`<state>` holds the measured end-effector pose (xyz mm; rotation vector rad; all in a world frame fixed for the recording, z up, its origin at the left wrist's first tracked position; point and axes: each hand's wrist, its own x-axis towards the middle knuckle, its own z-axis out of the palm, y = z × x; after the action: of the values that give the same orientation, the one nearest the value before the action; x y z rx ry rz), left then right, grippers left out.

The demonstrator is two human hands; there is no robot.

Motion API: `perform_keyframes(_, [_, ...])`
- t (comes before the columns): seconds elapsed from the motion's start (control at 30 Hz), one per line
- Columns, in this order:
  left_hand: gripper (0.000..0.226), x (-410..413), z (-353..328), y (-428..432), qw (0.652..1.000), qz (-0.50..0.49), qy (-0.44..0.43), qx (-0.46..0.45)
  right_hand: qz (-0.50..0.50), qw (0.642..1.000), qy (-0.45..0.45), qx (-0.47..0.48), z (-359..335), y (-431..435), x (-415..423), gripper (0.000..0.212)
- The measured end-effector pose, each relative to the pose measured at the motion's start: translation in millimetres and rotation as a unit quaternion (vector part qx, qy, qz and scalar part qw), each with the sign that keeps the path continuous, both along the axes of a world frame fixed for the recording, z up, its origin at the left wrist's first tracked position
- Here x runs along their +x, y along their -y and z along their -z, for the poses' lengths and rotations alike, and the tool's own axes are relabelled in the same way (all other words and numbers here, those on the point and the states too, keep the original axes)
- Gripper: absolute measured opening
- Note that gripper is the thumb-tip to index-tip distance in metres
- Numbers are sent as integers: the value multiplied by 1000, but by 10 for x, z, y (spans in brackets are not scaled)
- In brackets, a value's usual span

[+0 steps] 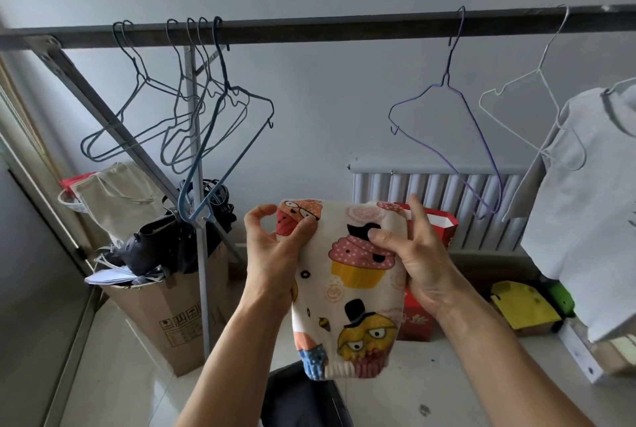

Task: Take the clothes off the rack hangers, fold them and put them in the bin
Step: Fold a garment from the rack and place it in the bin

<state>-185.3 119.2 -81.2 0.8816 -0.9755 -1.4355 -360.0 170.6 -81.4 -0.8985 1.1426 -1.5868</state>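
Where the cloth is: the folded cupcake-print cloth [347,285] is up in the air in front of the rack, between the person's two hands, with its ribbed hem hanging lowest.
Left hand [275,254]: its grip is closed on the cloth's upper left corner, thumb pressed flat on the front by an orange cupcake, fingers curled over the top.
Right hand [423,265]: its grip is closed on the right edge, thumb on the pink cupcake, the other fingers behind the cloth, forefinger sticking up.
Bin [303,399]: dark, on the floor just under the cloth's hem, partly cut off at the bottom of the view; I cannot tell what is inside.
Rack bar [309,29]: runs across overhead.
Bare hangers [192,117]: a bunch of wire ones crowded at the left end.
Purple hanger [447,110]: bare, alone to the right.
White hanger [537,100]: bare, just beside it.
White shirt [592,203]: hung at the far right.
Behind: a radiator [430,192], a red bag [444,227], and a cardboard box [179,316] stuffed with bags.
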Motion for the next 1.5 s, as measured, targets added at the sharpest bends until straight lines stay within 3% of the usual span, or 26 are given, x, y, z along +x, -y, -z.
perform_keyframes(0.27, [63,-8,-33,20,999,26,-39,7,33,999,2,-37,8,19,-26,96])
perform_keyframes(0.37, [79,-10,-11,2,998,66,-12,-11,43,996,4,-74,-9,52,-42,88])
perform_keyframes(0.43, [86,-21,9,-15,996,78,-14,-30,38,996,-19,-83,0,52,-60,89])
perform_keyframes(0.57, [80,-12,-10,-5,991,86,-46,-97,7,996,-51,-71,15,6,-108,93])
perform_keyframes(0.67, [75,8,-36,8,987,78,-36,-139,-16,985,-170,-37,-72,-67,-142,97])
perform_keyframes(0.73, [73,29,-59,13,985,79,-25,-154,-11,935,-353,29,-255,-144,-166,98])
perform_keyframes(0.8, [73,52,-101,21,982,94,-13,-162,44,826,-555,83,-459,-202,-185,104])
perform_keyframes(0.83, [73,59,-127,24,980,110,-7,-169,61,776,-623,78,-561,-224,-147,108])
perform_keyframes(0.9, [71,66,-182,34,971,146,15,-191,22,738,-672,50,-708,-193,-14,116])
perform_keyframes(0.97, [69,66,-232,41,961,173,47,-210,-65,737,-669,64,-730,-88,93,122])
perform_keyframes(1.03, [68,84,-271,68,955,191,67,-219,-102,772,-622,83,-679,28,134,114])
perform_keyframes(1.13, [65,115,-288,145,950,190,113,-220,-90,836,-537,72,-538,158,131,60])
perform_keyframes(1.2, [65,117,-241,194,951,155,157,-216,-92,857,-499,88,-431,220,130,41])
perform_keyframes(1.27, [73,158,-148,254,938,94,239,-233,-101,869,-474,100,-359,257,117,38])
perform_keyframes(1.33, [98,259,-36,329,917,94,307,-236,-123,876,-454,102,-360,290,110,38])
perform_keyframes(1.43, [126,407,107,418,912,221,289,-188,-174,872,-445,106,-456,352,107,36])
perform_keyframes(1.5, [118,491,166,442,910,276,256,-175,-227,864,-436,112,-549,396,126,35])
